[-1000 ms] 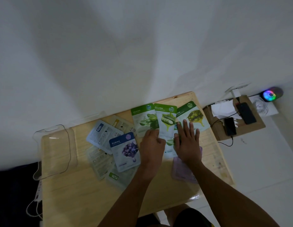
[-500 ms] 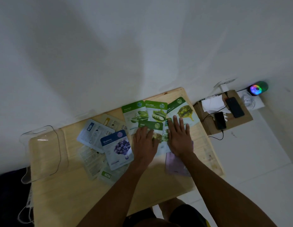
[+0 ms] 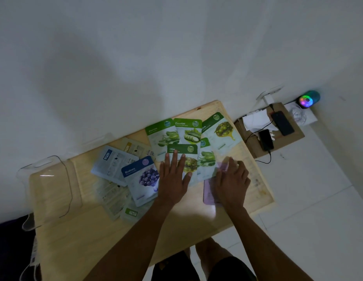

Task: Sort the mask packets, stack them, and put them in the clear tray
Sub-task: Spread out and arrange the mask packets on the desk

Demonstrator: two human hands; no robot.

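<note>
1. Right hand (image 3: pixel 231 180) has shifted rightward onto the purple packet (image 3: pixel 208 191), fingers curling around its edge.
2. Left hand (image 3: pixel 173 179) lies flat, fingers spread, on the Olive packet (image 3: pixel 189 150).
3. Clear tray (image 3: pixel 50 189) sits at the table's (image 3: pixel 95 240) left end.

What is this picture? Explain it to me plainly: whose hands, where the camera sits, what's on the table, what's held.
No machine here: a person works with bare hands, filmed by one camera worn on the head, looking down. On the wooden table lie face-mask packets: an aloe vera packet, a cucumber packet, a far olive packet, a blueberry packet, and others face down. The left hand presses flat on the near olive packet. The right hand rests on a purple packet; blur hides any grip. The clear tray, at the table's left end, holds nothing. Two phones lie on cardboard on the floor, to the right.
</note>
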